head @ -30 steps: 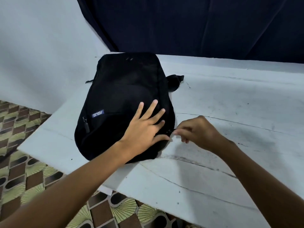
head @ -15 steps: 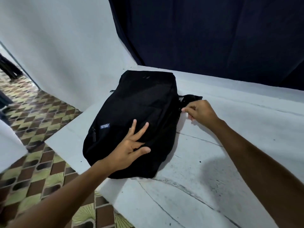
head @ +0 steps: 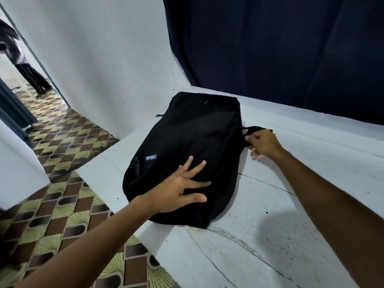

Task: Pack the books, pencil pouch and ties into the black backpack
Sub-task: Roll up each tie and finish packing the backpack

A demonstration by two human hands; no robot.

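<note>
Two hands worked at the black backpack (head: 187, 146), which lay flat on the white desk (head: 270, 235). The left hand (head: 176, 192) pressed its front with fingers spread. The right hand (head: 262, 144) pinched what looked like a strap (head: 252, 129) at its side.

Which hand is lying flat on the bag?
The left hand, fingers spread on the black backpack. The right hand is curled beside it instead.
</note>
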